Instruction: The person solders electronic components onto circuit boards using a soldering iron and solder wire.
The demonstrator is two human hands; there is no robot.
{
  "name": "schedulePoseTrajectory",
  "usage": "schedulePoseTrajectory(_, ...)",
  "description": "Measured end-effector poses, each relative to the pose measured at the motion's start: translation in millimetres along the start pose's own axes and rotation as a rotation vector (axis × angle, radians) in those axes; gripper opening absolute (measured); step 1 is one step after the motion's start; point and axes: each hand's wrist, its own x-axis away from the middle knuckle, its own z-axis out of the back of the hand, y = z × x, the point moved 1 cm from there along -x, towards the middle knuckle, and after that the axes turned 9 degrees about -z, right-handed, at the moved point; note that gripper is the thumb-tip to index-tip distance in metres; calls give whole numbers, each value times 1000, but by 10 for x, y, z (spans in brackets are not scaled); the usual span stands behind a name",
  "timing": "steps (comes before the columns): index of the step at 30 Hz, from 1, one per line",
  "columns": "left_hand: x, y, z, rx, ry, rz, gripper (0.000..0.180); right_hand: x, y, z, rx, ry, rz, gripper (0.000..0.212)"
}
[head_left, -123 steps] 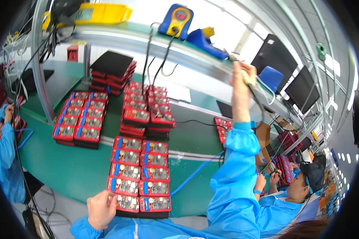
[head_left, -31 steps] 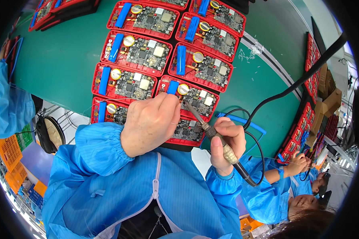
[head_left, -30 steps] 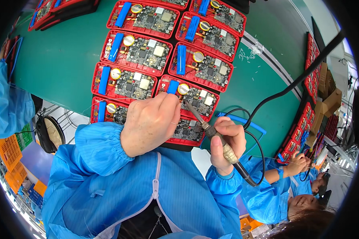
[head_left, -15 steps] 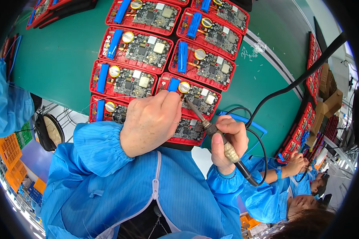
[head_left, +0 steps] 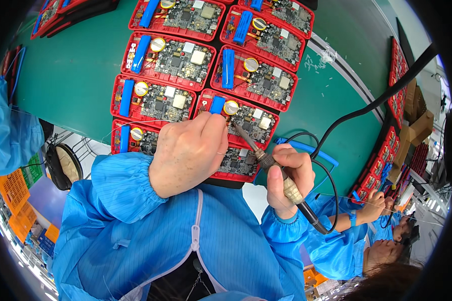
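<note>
Head view: right hand [head_left: 298,171] has a firm hold on the soldering iron [head_left: 292,191], tip at a circuit board [head_left: 251,118], 2nd up in the right column; left hand [head_left: 188,153] is closed on thin wire [head_left: 145,121]. Lettering's too tiny to read. Green table [head_left: 75,85] stretches leftward.

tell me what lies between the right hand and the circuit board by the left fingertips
In the head view, the soldering iron spans that stretch: the right hand grips it, and its metal tip points onto the circuit board; contact can't be told.
</note>
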Motion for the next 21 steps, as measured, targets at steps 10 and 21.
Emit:
schedulePoseTrajectory(10, -8, 14, 3, -5, 6, 13, 14, 5, 13, -20, -30, 9, 2, 20)
schedulePoseTrajectory(21, -2, 9, 5, -7, 1, 21, 13, -13, 9, -27, -17, 15, 23, 20)
